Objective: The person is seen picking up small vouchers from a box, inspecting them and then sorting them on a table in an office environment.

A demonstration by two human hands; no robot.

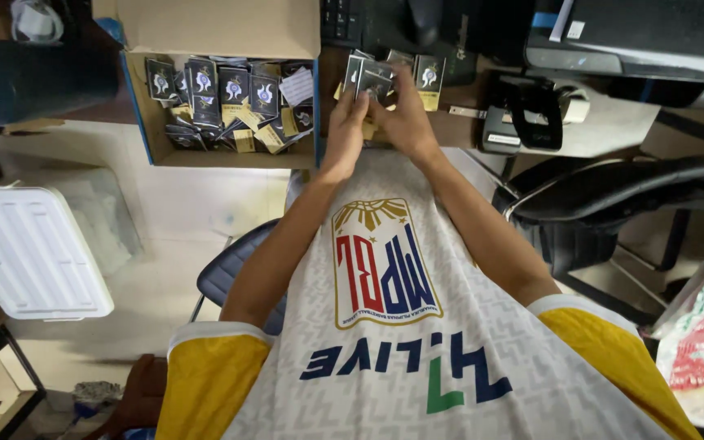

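Both hands, left hand (345, 130) and right hand (401, 110), fingers clamped on a fanned stack of dark packets (372, 77) at top centre over the desk (613, 130) (cardboard box (144, 130) upper left): loose fan could slip, scatter.

An open cardboard box (150, 122) far left holds small dark packets (234, 90); more dark packets (372, 77) stand fanned just right.

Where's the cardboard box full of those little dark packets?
In the head view, the cardboard box sits upper left on the desk, left of both hands, which hold more dark packets.
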